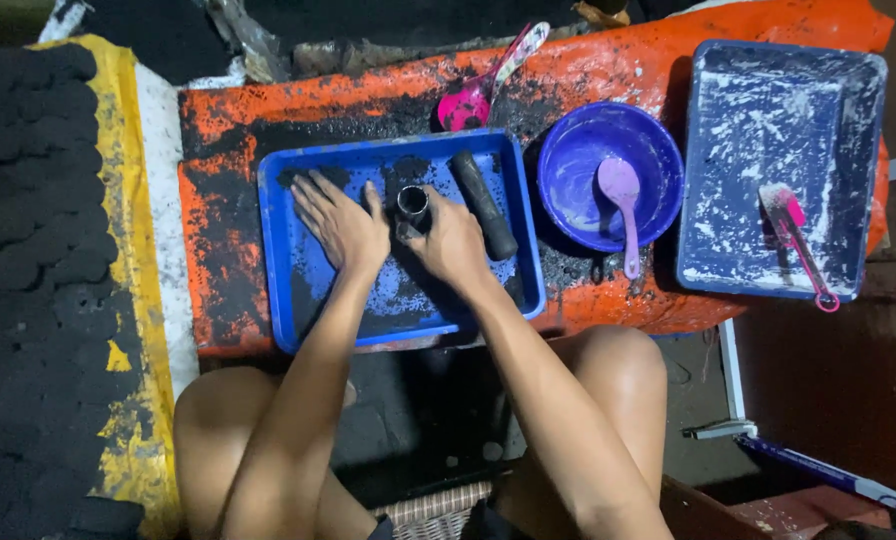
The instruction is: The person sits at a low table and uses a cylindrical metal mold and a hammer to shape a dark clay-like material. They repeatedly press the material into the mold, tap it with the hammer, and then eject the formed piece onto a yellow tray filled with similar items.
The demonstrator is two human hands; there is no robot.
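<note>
Metal tube [412,203] upright, mouth skyward.

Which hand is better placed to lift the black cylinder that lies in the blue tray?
Probably the right hand: it grips the small metal tube right beside the black cylinder. The left hand lies flat on the blue tray, farther away.

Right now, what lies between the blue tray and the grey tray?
In the head view, a purple bowl with a pink spoon sits between the blue tray and grey tray.
</note>
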